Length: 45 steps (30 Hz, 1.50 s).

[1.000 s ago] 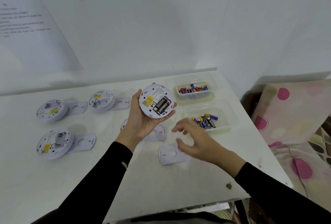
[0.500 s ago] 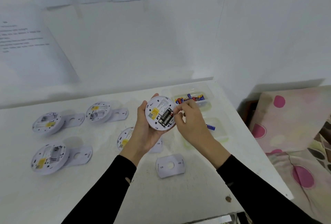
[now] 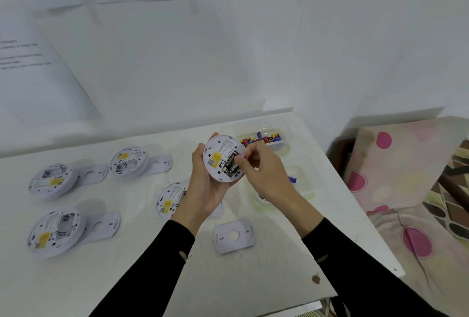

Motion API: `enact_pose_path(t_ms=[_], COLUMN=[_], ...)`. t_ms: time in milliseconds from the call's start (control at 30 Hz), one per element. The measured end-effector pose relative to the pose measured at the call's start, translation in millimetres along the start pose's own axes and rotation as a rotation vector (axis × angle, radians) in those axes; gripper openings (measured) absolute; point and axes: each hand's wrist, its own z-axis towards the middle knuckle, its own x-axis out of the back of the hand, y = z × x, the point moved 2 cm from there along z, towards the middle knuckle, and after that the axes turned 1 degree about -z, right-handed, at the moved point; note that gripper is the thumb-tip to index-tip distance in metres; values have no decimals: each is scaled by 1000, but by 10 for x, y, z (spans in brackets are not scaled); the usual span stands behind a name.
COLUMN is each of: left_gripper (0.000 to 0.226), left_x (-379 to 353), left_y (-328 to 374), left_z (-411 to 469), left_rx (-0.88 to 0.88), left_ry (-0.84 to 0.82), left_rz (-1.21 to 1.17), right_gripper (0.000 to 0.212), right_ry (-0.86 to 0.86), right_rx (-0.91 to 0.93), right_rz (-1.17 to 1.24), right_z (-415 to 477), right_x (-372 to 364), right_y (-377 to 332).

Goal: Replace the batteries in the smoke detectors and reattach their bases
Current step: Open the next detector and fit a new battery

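Note:
My left hand [image 3: 205, 187] holds a round white smoke detector [image 3: 218, 158] tilted up, back side facing me, with a yellow label and black batteries [image 3: 231, 164] in its compartment. My right hand [image 3: 264, 172] has its fingertips curled onto the batteries at the detector's right edge. A loose white base plate [image 3: 234, 235] lies flat on the table below my hands. Another detector [image 3: 170, 200] lies on the table, partly hidden behind my left wrist.
Three more open detectors [image 3: 54, 230] [image 3: 52, 181] [image 3: 128, 162] lie with base plates on the table's left. A clear tub of batteries [image 3: 264, 137] sits at the back right; a second tub [image 3: 302, 182] is mostly hidden by my right hand. A spotted cushion [image 3: 406, 164] is right of the table [image 3: 127, 278].
My right hand rose from above the near tub to the detector and now touches its batteries. My left hand lifted the detector slightly and tilted it toward me.

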Motion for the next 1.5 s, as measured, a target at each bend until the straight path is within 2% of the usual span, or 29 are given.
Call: enact_pose_path(t_ms=[67, 133, 233, 300, 400, 467, 567, 667, 833, 1100, 1233, 1500], left_gripper=[49, 47, 46, 45, 44, 44, 45, 45, 45, 49, 47, 49], left_x=[16, 28, 12, -37, -92, -90, -63, -83, -129, -139, -188, -195], left_y=[-2, 7, 18, 14, -3, -12, -15, -22, -29, -19, -16, -49], left_z=[10, 3, 2, 1, -3, 3, 20, 19, 4, 4, 10, -15], left_rx=[-5, -2, 19, 27, 37, 44, 38, 28, 36, 34, -3, -24], left_ry=[-1, 3, 2, -12, -27, -27, -28, -31, -71, -87, -76, -64], left_rz=[-24, -59, -105, -111, -110, -118, -127, -115, -89, -63, 3, -2], right_gripper=[14, 12, 7, 4, 10, 12, 9, 15, 28, 12, 36, 49], right_ry=[87, 155, 21, -77, -172, -103, 140, 113, 48, 53, 45, 24], right_rx=[-49, -89, -192, -229, -252, -198, 121, 301, 280, 282, 240, 275], right_rz=[98, 70, -215, -330, -448, -457, -246, -114, -132, -159, -217, -224], right_z=[35, 84, 122, 134, 144, 132, 42, 4, 93, 102, 18, -32], right_x=[129, 328, 488, 474, 405, 386, 356, 228, 125, 111, 40, 46], right_y=[55, 182, 464, 628, 748, 714, 406, 135, 122, 112, 150, 111])
